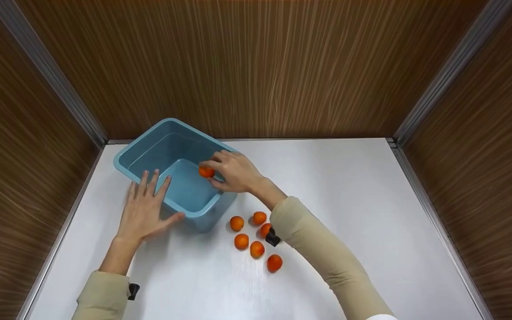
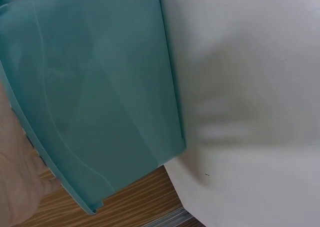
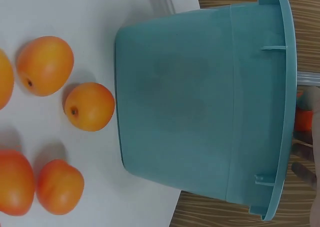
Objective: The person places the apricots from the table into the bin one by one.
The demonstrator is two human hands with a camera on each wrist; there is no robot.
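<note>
While the left hand (image 1: 146, 212) lay spread against the blue plastic tub (image 1: 150, 147) near the worktop's far left corner, the right hand (image 1: 234, 170) pinched a small orange fruit (image 1: 206, 172) over it; letting go inside seemed next.

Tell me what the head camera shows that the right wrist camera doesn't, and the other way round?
Only the head view shows both hands: the left hand flat against the tub's near rim, the right hand pinching an orange fruit over the tub's inside, plus six loose fruits on the table. Only the right wrist view shows the tub's outer wall up close. Both share the tub, the table and loose fruits.
</note>
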